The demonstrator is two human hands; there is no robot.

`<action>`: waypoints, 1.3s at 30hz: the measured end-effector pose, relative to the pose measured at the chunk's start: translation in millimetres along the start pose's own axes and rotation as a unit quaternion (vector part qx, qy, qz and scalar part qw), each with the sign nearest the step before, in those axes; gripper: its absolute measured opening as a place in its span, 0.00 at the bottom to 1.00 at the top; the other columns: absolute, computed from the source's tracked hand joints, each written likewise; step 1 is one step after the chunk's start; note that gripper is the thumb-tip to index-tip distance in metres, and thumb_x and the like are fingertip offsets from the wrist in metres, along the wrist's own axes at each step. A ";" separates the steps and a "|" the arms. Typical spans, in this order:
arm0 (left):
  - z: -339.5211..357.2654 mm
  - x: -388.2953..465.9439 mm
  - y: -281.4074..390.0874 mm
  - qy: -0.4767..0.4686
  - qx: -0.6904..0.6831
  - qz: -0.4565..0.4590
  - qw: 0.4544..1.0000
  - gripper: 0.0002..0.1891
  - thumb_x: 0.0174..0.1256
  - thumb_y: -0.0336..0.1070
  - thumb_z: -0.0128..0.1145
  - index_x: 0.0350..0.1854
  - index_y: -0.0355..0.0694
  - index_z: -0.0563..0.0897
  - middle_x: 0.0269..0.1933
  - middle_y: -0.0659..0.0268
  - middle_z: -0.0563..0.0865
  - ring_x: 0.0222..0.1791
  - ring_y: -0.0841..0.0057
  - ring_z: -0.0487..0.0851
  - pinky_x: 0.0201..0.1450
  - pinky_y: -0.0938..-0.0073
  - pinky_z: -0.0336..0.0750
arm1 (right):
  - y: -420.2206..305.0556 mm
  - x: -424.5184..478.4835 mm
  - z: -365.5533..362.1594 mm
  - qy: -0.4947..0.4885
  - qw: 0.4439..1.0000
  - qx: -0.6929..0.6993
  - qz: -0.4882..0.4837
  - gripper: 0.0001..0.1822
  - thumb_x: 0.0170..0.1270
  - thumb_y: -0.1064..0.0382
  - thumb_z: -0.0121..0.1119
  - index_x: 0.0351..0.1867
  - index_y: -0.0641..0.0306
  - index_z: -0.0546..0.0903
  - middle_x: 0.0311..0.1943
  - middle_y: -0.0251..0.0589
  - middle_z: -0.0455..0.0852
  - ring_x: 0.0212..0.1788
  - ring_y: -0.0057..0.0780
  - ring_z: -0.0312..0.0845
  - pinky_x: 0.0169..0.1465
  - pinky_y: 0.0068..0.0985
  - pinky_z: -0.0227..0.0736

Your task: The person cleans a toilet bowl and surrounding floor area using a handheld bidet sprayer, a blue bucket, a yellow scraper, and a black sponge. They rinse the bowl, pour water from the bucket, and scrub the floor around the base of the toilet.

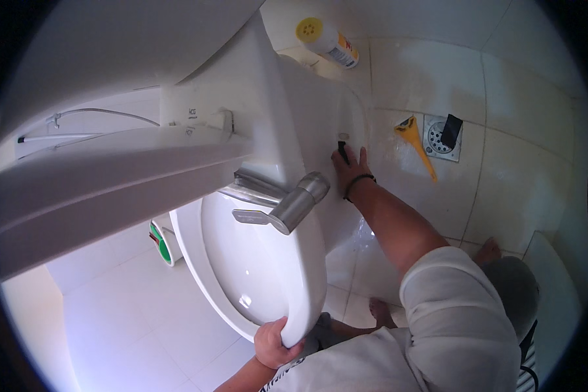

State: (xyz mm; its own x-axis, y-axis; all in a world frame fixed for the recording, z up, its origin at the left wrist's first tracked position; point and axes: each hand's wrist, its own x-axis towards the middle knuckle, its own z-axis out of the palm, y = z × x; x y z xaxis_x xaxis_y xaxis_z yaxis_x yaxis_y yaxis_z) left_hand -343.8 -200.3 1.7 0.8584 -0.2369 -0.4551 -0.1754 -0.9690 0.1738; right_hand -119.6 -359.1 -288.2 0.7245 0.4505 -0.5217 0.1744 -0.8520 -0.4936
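My left hand [277,343] grips the front rim of a white ceramic toilet bowl [301,274], with the thumb on top. Low on the outer side of the toilet, my right hand [349,169] holds a small black piece [342,151] against the ceramic pedestal. Its far end lies close to a round off-white bolt cap [343,136]; the part under my fingers is hidden. A dark beaded bracelet [355,186] circles my right wrist. Between bowl and raised seat juts a brushed-metal fitting [299,203] with a flat lever.
A yellow-handled scraper [420,149] lies on the tiled floor beside a square metal floor drain [438,139]. Resting partly over that drain is a black rectangular object [452,131]. A yellow-capped cleaner bottle [328,43] stands behind. A white-and-green container [166,244] sits on the far side.
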 end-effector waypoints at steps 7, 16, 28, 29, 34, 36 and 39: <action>1.5 1.1 -1.0 0.024 0.006 0.023 0.999 0.31 0.35 0.42 0.67 0.44 0.33 0.71 0.31 0.55 0.80 0.28 0.59 0.79 0.31 0.64 0.73 | 0.0 14.8 -4.2 0.052 0.996 0.016 0.069 0.34 0.57 0.58 0.46 0.66 0.58 0.51 0.68 0.35 0.45 0.70 0.35 0.32 0.66 0.52 0.29; 5.1 -3.0 -7.7 0.004 -0.015 0.002 1.000 0.32 0.35 0.43 0.67 0.45 0.33 0.71 0.30 0.55 0.80 0.28 0.59 0.79 0.30 0.64 0.72 | -4.5 2.0 -7.9 0.027 0.998 0.026 0.048 0.35 0.56 0.58 0.47 0.66 0.59 0.50 0.68 0.34 0.44 0.70 0.33 0.33 0.67 0.50 0.28; -2.9 2.8 -6.7 0.018 0.005 0.035 0.999 0.35 0.34 0.45 0.69 0.46 0.34 0.69 0.30 0.56 0.80 0.26 0.60 0.79 0.30 0.65 0.73 | -7.5 -4.1 -10.3 -0.025 0.999 0.026 0.027 0.34 0.58 0.61 0.46 0.66 0.60 0.50 0.68 0.35 0.43 0.70 0.31 0.33 0.66 0.51 0.31; -4.2 3.4 -6.2 0.018 0.006 0.039 0.999 0.35 0.34 0.46 0.69 0.46 0.34 0.69 0.30 0.56 0.80 0.26 0.60 0.79 0.30 0.65 0.73 | -8.0 -0.6 -14.4 -0.012 0.999 0.014 0.033 0.34 0.58 0.61 0.47 0.66 0.60 0.50 0.68 0.35 0.42 0.70 0.31 0.33 0.66 0.52 0.31; 1.1 3.0 -7.7 0.013 0.005 0.055 0.998 0.35 0.34 0.46 0.69 0.46 0.33 0.69 0.29 0.56 0.80 0.26 0.60 0.79 0.30 0.65 0.73 | 3.3 30.1 -18.9 0.080 0.990 0.012 0.116 0.35 0.57 0.61 0.47 0.66 0.61 0.50 0.68 0.36 0.45 0.70 0.31 0.34 0.66 0.53 0.30; -1.0 6.7 -5.2 0.002 0.016 0.045 0.999 0.35 0.34 0.46 0.69 0.46 0.33 0.69 0.30 0.56 0.80 0.26 0.60 0.79 0.30 0.65 0.73 | 6.9 28.4 -22.2 0.071 0.991 0.003 0.117 0.34 0.57 0.62 0.47 0.65 0.61 0.51 0.67 0.37 0.46 0.70 0.31 0.35 0.65 0.53 0.30; 1.8 0.0 -5.4 0.029 0.014 0.034 0.999 0.35 0.34 0.45 0.69 0.46 0.33 0.70 0.32 0.56 0.80 0.28 0.60 0.79 0.31 0.65 0.73 | -11.0 4.7 -9.9 -0.045 0.998 -0.024 0.031 0.33 0.58 0.63 0.45 0.66 0.61 0.51 0.67 0.37 0.47 0.70 0.31 0.36 0.66 0.52 0.31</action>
State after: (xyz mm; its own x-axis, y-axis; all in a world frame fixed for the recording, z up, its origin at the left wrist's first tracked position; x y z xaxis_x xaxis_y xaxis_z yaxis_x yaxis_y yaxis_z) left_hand -343.8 -195.2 -0.8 0.8705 -0.2983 -0.3914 -0.2470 -0.9528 0.1766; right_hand -111.6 -350.3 -278.3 0.6726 0.4166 -0.6116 0.1643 -0.8899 -0.4254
